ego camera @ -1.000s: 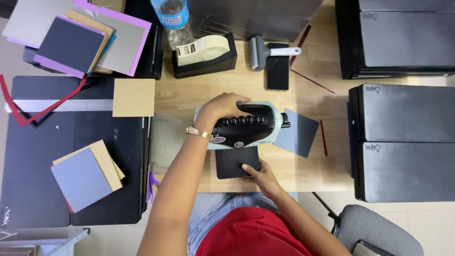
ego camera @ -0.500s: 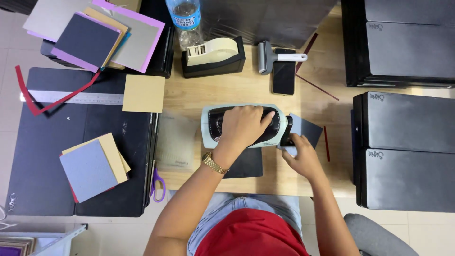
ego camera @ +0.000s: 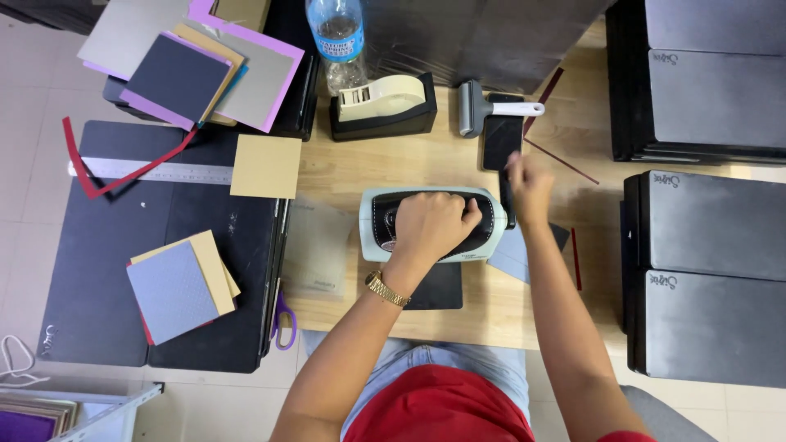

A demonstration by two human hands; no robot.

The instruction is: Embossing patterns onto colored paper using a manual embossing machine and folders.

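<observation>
Firmly, left hand (ego camera: 432,227) atop machine (ego camera: 434,223)

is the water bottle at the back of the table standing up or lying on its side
Standing upright. The water bottle is seen from above, its body running down to a base on the table beside the tape dispenser. Its cap is out of frame.

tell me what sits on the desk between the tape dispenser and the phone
A small gray roller with a white handle lies between the tape dispenser and the black phone on the wooden desk; its handle reaches over the phone's top, as the head view shows.
</observation>
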